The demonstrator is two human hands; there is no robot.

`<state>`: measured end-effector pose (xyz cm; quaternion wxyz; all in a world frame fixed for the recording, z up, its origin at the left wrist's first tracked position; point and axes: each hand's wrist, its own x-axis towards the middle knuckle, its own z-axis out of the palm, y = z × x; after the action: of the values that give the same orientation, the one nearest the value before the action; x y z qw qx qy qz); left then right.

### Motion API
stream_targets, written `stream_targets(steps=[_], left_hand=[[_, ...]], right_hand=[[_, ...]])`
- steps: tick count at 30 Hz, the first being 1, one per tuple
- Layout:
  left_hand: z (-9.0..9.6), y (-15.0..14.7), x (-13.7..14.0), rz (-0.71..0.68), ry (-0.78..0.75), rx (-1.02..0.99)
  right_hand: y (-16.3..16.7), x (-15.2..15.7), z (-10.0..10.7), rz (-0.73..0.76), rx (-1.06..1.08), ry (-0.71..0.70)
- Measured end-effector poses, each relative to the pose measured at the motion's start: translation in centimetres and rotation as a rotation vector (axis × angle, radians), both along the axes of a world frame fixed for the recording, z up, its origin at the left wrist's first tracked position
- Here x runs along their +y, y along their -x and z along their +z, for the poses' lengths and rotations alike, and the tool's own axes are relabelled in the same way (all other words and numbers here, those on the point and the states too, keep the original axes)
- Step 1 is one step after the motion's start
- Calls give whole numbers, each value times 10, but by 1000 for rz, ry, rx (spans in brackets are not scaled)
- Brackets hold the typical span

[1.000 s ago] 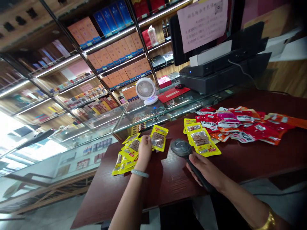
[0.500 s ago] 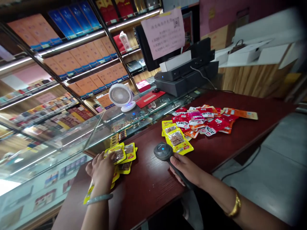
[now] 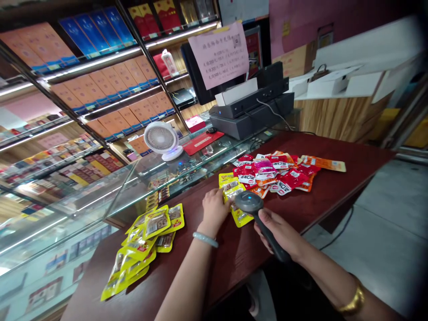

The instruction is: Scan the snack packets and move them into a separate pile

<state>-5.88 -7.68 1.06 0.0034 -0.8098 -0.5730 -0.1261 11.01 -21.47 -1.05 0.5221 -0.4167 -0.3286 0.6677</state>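
In the head view, my right hand [image 3: 279, 229] is wrapped round the handle of a dark grey handheld barcode scanner [image 3: 249, 202], its head pointing toward the back left. My left hand [image 3: 216, 208] reaches to a few yellow snack packets [image 3: 230, 183], with fingers closed at their left edge; the scanner head hides part of them. On the left of the dark red table lies an overlapping pile of yellow snack packets [image 3: 142, 243] with clear windows. Right behind the scanner sits a heap of red, white and orange snack packets [image 3: 277, 171].
The dark red table [image 3: 197, 267] borders a glass display counter [image 3: 133, 183]. On the glass stand a white fan [image 3: 162, 138], a red mat [image 3: 203, 142] and a black till machine [image 3: 250, 107]. Boxed goods [image 3: 110, 82] line the shelves behind.
My left hand has left the left pile of yellow packets and moved right to the others by the scanner. The scanner has shifted slightly right, in my right hand. The view has shifted a little.
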Motion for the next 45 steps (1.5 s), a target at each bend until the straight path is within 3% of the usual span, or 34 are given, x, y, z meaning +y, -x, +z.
stream_targets(steps=[5, 14, 20, 26, 31, 34, 37, 40, 45], left_hand=[[-5, -23, 9, 30, 24, 54], [-11, -12, 1, 46, 53, 84], [-10, -1, -3, 71, 150, -44], [10, 56, -17, 72, 91, -111], [40, 138, -28, 146, 70, 96], [49, 173, -34, 171, 8, 215], [42, 179, -41, 177, -113, 245], [25, 164, -47, 145, -193, 234], [-1, 140, -47, 111, -137, 234]], right_hand=[[-14, -1, -1, -51, -6, 15], [-16, -3, 0, -30, 0, 18], [-8, -4, 2, -22, -30, 61], [7, -9, 4, 50, -36, 77], [21, -9, 4, 113, -54, 113], [27, -7, 5, 137, -65, 81], [31, -5, 5, 145, -73, 57], [33, -3, 5, 145, -72, 42], [26, -1, 3, 170, -65, -32]])
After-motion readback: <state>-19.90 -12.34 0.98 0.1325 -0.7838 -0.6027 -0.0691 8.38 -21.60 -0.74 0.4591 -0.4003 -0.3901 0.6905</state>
